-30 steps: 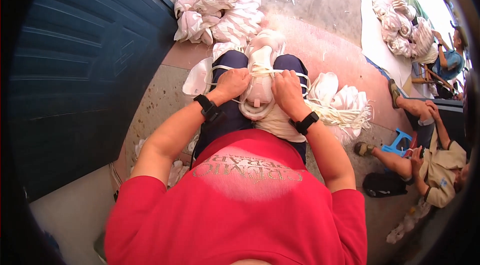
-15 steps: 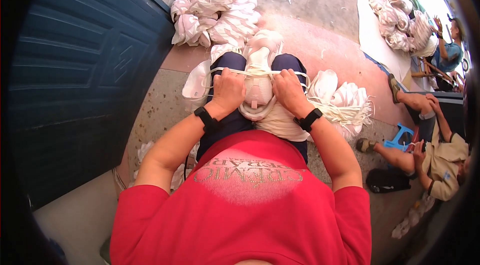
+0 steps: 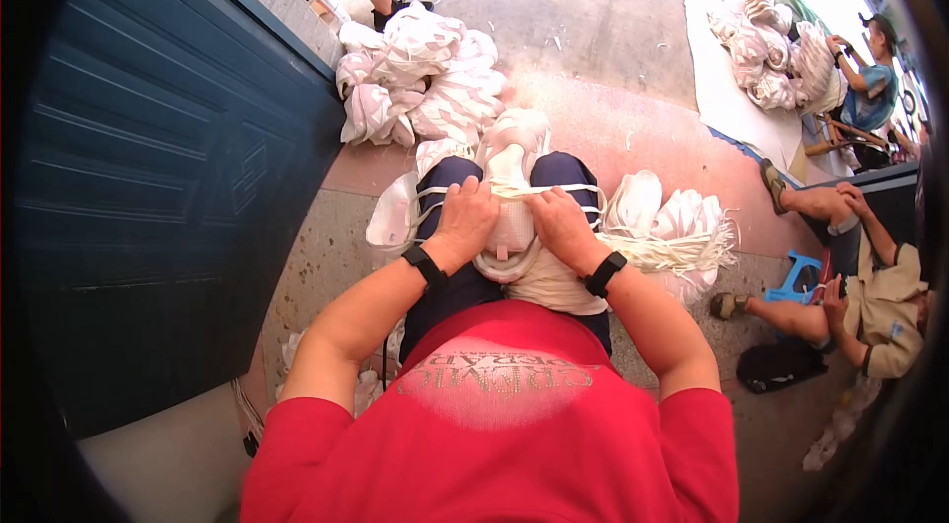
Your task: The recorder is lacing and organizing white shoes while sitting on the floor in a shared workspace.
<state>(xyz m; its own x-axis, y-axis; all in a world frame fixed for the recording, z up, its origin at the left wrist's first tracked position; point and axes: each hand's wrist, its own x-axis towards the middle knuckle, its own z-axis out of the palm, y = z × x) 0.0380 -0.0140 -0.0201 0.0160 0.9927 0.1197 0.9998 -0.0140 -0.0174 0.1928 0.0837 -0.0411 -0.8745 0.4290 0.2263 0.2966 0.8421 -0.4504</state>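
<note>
Between my knees rests a pale pink and white shoe (image 3: 515, 134), its toe pointing away from me and its heel loop toward me. A white shoelace (image 3: 509, 192) crosses its throat, with ends trailing over both thighs. My left hand (image 3: 467, 221) is closed on the lace at the left side of the shoe. My right hand (image 3: 565, 228) pinches the lace at the right side. Both backs of the hands face up, so the fingertips are partly hidden. A single white shoe piece (image 3: 392, 212) lies beside my left knee.
Bundled shoe uppers (image 3: 425, 73) are heaped ahead on the left, near a blue door (image 3: 158, 177). Right of my knee lie more uppers (image 3: 687, 214) and a bunch of laces (image 3: 662, 253). One seated person (image 3: 885, 296) is at right, another (image 3: 872, 83) farther off beside another heap (image 3: 766, 48).
My hands have drawn slightly closer together along the lace, nearer the shoe. The view has tilted, so the shoe and heaps sit lower in the picture.
</note>
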